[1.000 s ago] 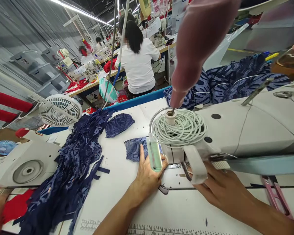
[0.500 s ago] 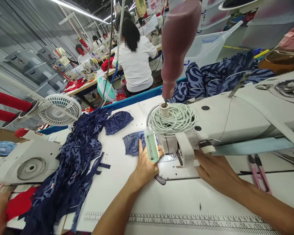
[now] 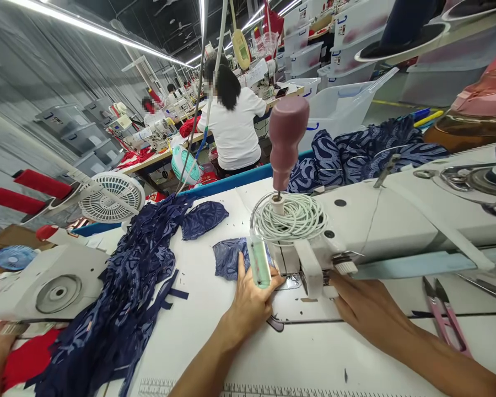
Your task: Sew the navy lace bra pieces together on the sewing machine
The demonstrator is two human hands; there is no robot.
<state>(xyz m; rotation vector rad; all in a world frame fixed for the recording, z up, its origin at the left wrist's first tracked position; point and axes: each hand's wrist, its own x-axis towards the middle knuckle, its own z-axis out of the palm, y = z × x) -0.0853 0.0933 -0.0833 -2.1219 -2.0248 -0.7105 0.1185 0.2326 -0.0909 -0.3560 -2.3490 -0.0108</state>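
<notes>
Two bare hands are seen at the head of a white industrial sewing machine (image 3: pixel 397 220). The left hand (image 3: pixel 252 300) is laid flat and open, fingers stretched. It is pressed on a small piece of navy patterned lace fabric (image 3: pixel 227 256), which is spread on the white tabletop (image 3: pixel 314 353) just left of the needle area, partly hidden behind a translucent green lamp bar (image 3: pixel 258 262). The right hand (image 3: pixel 364 306) is set just right of the presser foot. Its fingertips are hidden under the machine head, so whether it is open or closed cannot be told.

Risk is judged greatest at the needle. Fingers of both hands are placed very near it, and one could be caught if the cloth is followed in too far. The thin fabric could be skewed or puckered if uneven pressure is applied by the flat left hand. A long heap of navy patterned cut pieces (image 3: pixel 136 286) is spread near the left forearm and could be dragged by it. Pink thread snips (image 3: pixel 444 317) are placed near the right forearm and could be knocked aside.
</notes>
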